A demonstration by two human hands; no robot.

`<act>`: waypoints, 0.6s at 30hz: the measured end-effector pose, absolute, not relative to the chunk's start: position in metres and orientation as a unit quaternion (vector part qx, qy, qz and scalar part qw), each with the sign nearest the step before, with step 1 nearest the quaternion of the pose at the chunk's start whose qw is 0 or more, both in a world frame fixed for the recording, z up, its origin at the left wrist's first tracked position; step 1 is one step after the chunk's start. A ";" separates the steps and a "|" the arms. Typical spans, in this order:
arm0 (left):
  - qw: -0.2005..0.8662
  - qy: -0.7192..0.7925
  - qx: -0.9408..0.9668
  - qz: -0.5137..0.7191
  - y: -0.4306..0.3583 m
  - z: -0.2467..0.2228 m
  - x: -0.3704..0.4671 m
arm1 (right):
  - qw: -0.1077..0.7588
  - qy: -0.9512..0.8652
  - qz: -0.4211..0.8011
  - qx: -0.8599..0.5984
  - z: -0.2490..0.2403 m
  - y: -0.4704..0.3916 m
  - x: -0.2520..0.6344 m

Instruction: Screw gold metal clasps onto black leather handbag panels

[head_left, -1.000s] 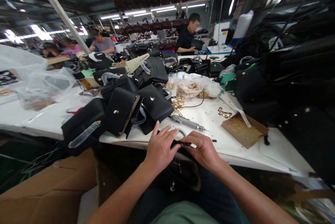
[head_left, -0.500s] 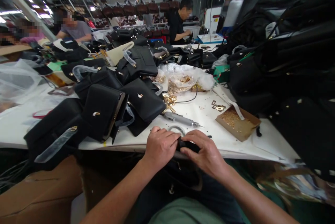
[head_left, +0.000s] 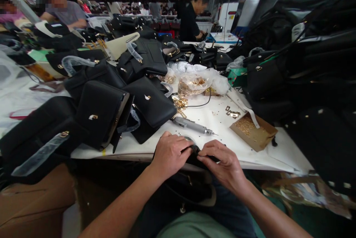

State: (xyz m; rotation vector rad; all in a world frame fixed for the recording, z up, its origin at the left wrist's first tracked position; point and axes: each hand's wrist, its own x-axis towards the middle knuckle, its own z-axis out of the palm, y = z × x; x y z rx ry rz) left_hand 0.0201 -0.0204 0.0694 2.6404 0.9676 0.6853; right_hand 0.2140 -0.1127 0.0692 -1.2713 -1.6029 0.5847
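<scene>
A black handbag (head_left: 191,186) lies open across my lap, its upper part against the table's front edge. My left hand (head_left: 171,154) is closed on the bag's upper edge, thumb and fingers pressed together. Close beside it, my right hand (head_left: 219,160) pinches the same black edge between thumb and fingertips; any small part between them is hidden. Just behind the hands shows part of a plastic-wrapped handle (head_left: 190,139). A grey electric screwdriver (head_left: 193,125) lies on the table beyond my hands, its bit pointing right.
Several black handbags (head_left: 101,113) are piled at the left. An open cardboard box (head_left: 260,138) of small gold pieces sits at the right, near loose gold plates (head_left: 233,113). A plastic bag (head_left: 193,84) of gold hardware stands behind the screwdriver. Black material (head_left: 314,82) is heaped far right. Co-workers sit beyond.
My right hand has shifted its grip, its fingertips now pinching at the bag's edge. The handle ring between my hands has sunk lower. The view has turned slightly right.
</scene>
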 end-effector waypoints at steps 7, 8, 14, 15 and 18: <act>0.164 0.324 0.886 0.289 -0.027 0.063 0.000 | 0.277 -0.591 0.368 -0.662 0.091 -0.175 0.290; 0.181 0.317 0.885 0.290 -0.028 0.065 -0.001 | 0.253 -0.593 0.331 -0.689 0.089 -0.176 0.298; 0.348 0.310 0.870 0.161 -0.048 0.099 -0.004 | 0.237 -0.695 0.097 -0.671 0.074 -0.089 0.271; 0.370 0.311 0.865 0.132 -0.052 0.105 -0.005 | 0.191 -0.715 0.079 -0.667 0.071 -0.067 0.257; 0.402 0.330 0.849 0.098 -0.063 0.115 -0.010 | 0.071 -0.737 0.063 -0.669 0.059 -0.015 0.223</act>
